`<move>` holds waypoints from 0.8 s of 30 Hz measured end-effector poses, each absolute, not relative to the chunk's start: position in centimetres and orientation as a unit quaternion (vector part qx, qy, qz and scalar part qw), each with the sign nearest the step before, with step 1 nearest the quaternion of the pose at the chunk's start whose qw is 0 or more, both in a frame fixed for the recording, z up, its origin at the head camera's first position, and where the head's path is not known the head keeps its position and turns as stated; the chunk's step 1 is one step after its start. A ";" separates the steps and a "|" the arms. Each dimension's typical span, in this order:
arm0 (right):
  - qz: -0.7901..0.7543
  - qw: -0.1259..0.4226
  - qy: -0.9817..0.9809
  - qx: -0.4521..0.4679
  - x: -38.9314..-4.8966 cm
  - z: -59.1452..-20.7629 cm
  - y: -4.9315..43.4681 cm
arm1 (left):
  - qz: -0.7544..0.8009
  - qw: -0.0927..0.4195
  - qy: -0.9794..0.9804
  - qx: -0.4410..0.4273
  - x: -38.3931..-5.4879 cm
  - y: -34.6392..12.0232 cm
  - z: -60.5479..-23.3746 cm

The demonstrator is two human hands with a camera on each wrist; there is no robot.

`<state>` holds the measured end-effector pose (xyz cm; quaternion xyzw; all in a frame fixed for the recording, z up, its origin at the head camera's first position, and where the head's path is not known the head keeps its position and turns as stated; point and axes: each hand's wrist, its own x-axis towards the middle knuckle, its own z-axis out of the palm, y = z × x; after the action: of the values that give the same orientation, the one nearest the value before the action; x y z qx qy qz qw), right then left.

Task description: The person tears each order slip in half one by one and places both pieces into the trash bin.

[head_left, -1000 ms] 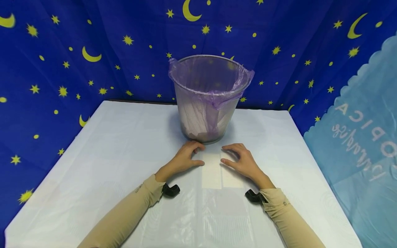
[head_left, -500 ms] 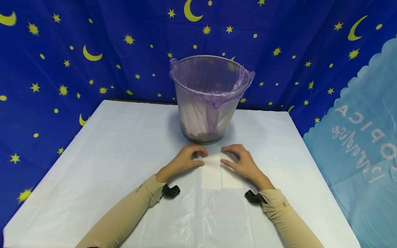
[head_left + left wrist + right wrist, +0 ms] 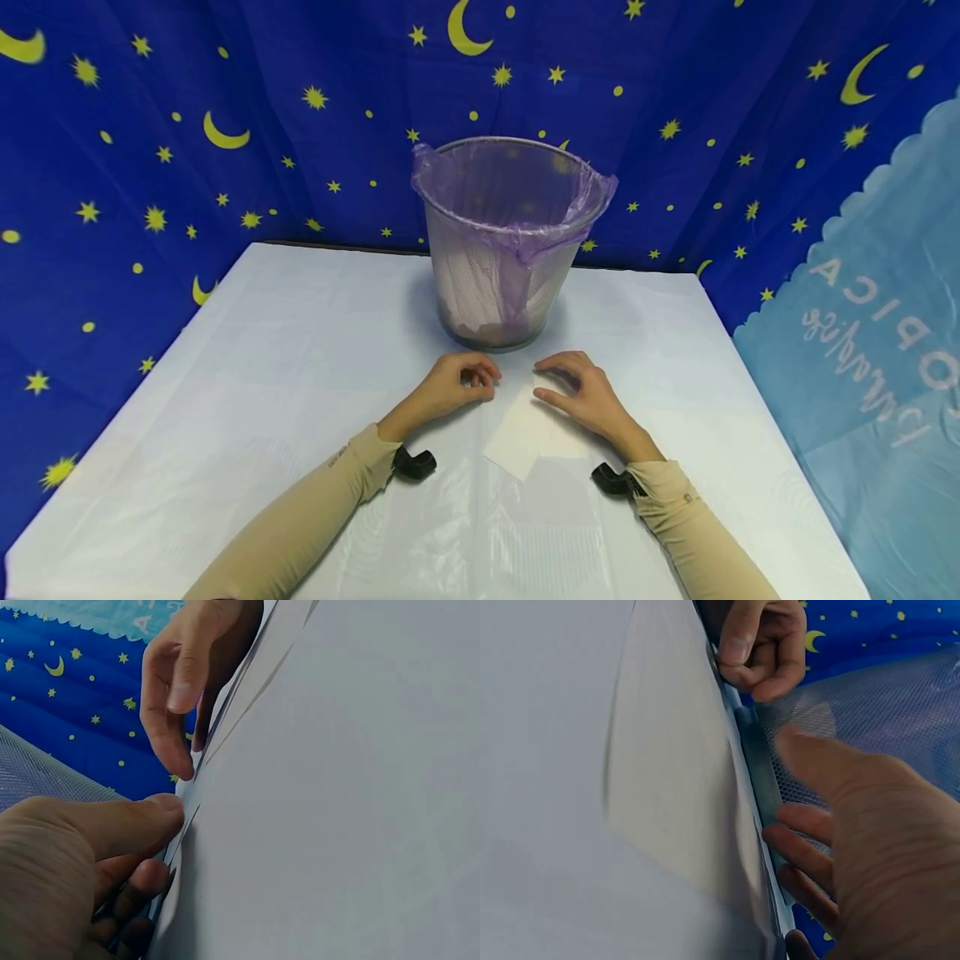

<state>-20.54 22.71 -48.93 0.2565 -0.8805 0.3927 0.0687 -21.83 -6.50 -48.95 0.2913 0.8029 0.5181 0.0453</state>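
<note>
Two flat, pale rectangular sheets, like paper or tissue, lie on the white table in front of the bin. The left sheet (image 3: 513, 442) lies askew and overlaps the right sheet (image 3: 566, 437). My left hand (image 3: 461, 383) is just left of them, fingers loosely curled and thumb near the index finger; nothing shows held. My right hand (image 3: 585, 387) is over the sheets' far right part, thumb and fingers apart. In the right wrist view a pale sheet (image 3: 667, 765) lies beside the right hand (image 3: 885, 832), its near edge slightly lifted.
A mesh waste bin (image 3: 468, 275) with a purple bag liner (image 3: 525, 242) stands just beyond both hands. The white-covered table (image 3: 315, 333) meets a blue star-and-moon curtain (image 3: 315, 150) at the back. A light-blue printed cloth (image 3: 900, 333) hangs on the right.
My left hand closes its thumb toward its fingers. The left sheet has turned, its far end going right and its near corner coming toward me. My right hand stays nearly still.
</note>
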 end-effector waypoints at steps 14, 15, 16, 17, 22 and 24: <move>0.350 0.043 -0.883 0.310 -20.5 -48.9 22.8 | 0.496 0.046 0.815 0.295 -21.7 -6.6 -48.9; 0.349 0.044 -0.882 0.312 -20.5 -48.9 22.8 | 0.497 0.045 0.815 0.295 -21.7 -6.6 -48.9; 0.349 0.045 -0.882 0.315 -20.5 -48.9 22.8 | 0.497 0.045 0.815 0.295 -21.7 -6.6 -48.9; 0.349 0.046 -0.881 0.317 -20.5 -48.8 22.8 | 0.497 0.045 0.815 0.295 -21.7 -6.6 -48.9; 0.341 0.043 -0.879 0.332 -20.5 -48.7 22.7 | 0.499 0.037 0.811 0.302 -21.8 -6.6 -49.0; 0.335 0.041 -0.878 0.338 -20.5 -48.6 22.7 | 0.500 0.030 0.808 0.309 -21.9 -6.6 -49.0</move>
<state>-20.51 22.72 -48.62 0.3383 -0.8784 0.3350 0.0411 -21.85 -6.58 -48.99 0.3091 0.8082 0.5004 0.0297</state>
